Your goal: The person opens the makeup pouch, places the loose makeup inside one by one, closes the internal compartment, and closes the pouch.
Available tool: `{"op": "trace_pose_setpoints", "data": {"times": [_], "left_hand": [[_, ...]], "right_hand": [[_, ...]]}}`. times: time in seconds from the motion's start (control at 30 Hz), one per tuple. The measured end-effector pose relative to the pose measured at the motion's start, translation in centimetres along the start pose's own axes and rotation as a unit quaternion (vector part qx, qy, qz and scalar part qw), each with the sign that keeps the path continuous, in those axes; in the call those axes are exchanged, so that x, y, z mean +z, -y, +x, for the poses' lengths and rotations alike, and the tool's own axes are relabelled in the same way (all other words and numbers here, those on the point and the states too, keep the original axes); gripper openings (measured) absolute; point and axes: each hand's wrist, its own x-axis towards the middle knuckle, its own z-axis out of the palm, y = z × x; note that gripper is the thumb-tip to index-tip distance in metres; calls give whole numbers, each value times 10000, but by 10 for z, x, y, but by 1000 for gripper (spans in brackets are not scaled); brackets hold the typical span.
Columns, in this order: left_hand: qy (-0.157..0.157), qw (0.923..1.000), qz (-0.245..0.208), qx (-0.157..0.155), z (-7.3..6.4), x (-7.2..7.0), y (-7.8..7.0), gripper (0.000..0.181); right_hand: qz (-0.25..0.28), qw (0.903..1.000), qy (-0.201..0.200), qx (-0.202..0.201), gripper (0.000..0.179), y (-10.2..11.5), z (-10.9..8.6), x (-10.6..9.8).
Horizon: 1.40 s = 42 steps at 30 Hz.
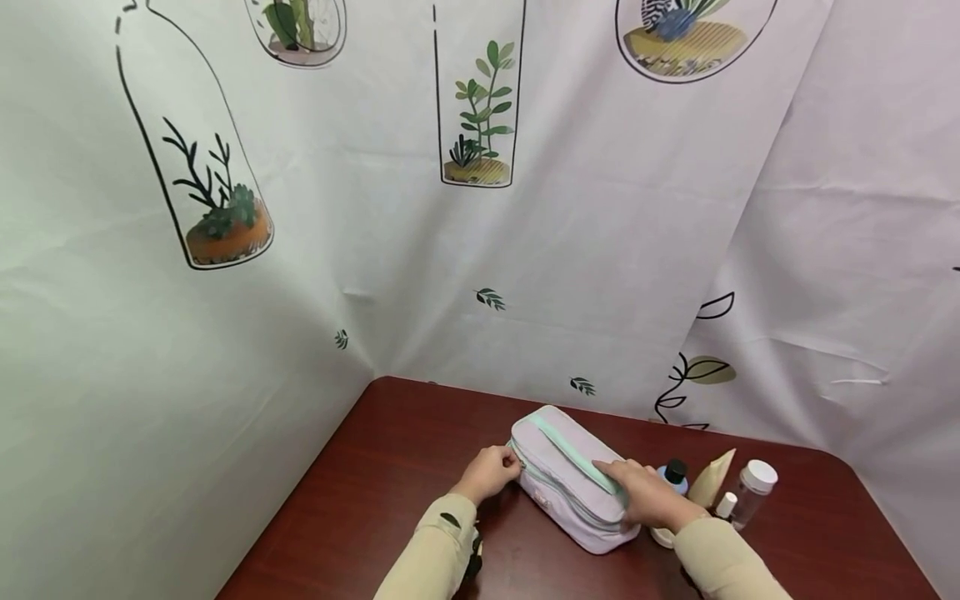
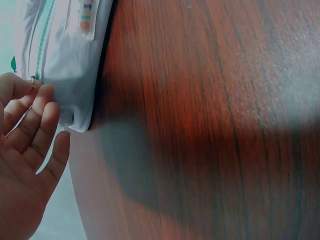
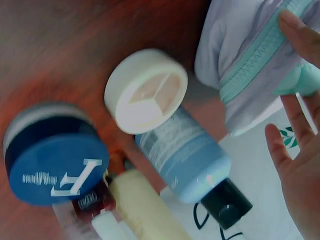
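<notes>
On the worktop (image 1: 405,467), the left hand (image 1: 487,472) pinches the zip pull (image 2: 33,80); the right hand (image 1: 647,493) rests spread on the seemingly closed pouch (image 1: 553,500), bottles (image 1: 750,493) outside.

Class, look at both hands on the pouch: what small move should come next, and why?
Probably the left hand should draw the zipper pull gently along the zip toward the right hand. The left hand pinches the pull at one end of the pouch, the zip looks closed where it shows, and the right hand rests on the other end, seemingly steadying it.
</notes>
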Motion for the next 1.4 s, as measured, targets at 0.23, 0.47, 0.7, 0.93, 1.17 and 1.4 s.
{"op": "trace_pose_setpoints", "data": {"times": [0.23, 0.47, 0.7, 0.93, 1.17, 1.4], "left_hand": [[-17, 10000, 37, -77, 2, 2, -3, 17], [-34, 10000, 14, -18, 3, 3, -4, 19], [-27, 10000, -24, 83, 5, 8, -4, 17], [37, 9999, -93, 68, 6, 12, -8, 17], [99, 9997, -129, 178, 4, 14, -15, 17], [167, 9990, -268, 322, 1, 17, -17, 17]], "right_hand": [[-113, 9993, -174, 321, 92, 2, 2, 4], [-279, 9983, -452, 242, 93, 0, 4, 9], [70, 9948, -486, 893, 109, 7, 7, 13], [285, 9915, -500, 1165, 120, 14, 10, 18], [366, 9905, -690, 1128, 122, 18, 13, 22], [396, 9890, -805, 1172, 123, 23, 17, 25]]}}
